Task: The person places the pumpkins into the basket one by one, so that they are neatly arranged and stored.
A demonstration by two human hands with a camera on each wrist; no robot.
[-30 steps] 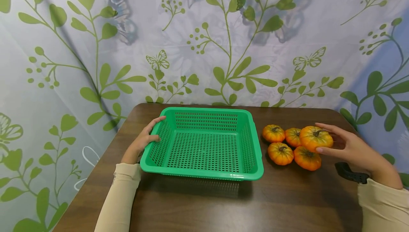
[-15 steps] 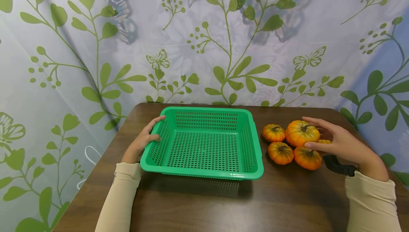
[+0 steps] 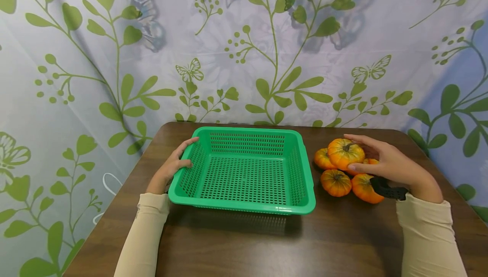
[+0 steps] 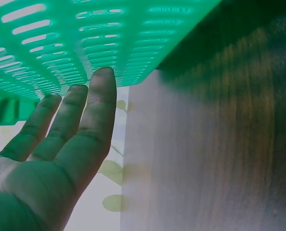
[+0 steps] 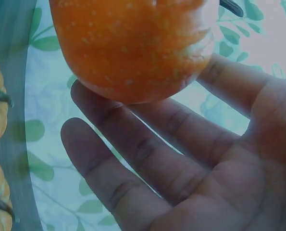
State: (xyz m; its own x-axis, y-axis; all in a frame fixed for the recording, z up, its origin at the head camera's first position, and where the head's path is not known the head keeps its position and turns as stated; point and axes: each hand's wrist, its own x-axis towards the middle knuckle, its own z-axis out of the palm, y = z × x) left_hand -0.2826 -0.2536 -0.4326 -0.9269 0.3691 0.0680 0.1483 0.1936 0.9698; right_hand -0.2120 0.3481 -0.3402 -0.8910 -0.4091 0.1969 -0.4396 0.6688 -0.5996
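Mini pumpkin (image 3: pixel 345 154), 1 piece, mottled orange and yellow, ribbed, dark stem on top: pinched in the right hand (image 3: pixel 394 164), right of the basket and over a group of its kind. Contact with the pieces behind it cannot be told.

Right hand: thumb on the near side of the fruit, fingers on the far side; in the right wrist view the lowest finger stands clear of the rounded flank. Black wrist strap (image 3: pixel 386 189) just below the hand.

Left hand (image 3: pixel 171 169): clamped on the left wall of the basket, thumb over the rim, 3 fingers lying against the outside in the left wrist view. Hands well apart, basket between them.

Plastic basket (image 3: pixel 244 210), 1 piece, green, rectangular, slotted walls and floor: towards the rear of the table, left of the pumpkins.

Further mini pumpkins, 4 pieces, close together: rear-left pumpkin (image 3: pixel 321 159), partly hidden by the held fruit; front-left pumpkin (image 3: pixel 335 184); front-right pumpkin (image 3: pixel 365 189); rear-right pumpkin (image 3: pixel 370 161), mostly hidden by the right hand.

Sleeves (image 3: pixel 144 234), 2, cream, pushed back from the wrists.

Table (image 3: pixel 228 251), dark brown wood grain, rounded rear corners.

Fabric backdrop (image 3: pixel 244 78), pale, printed with green leaf sprays and butterflies.
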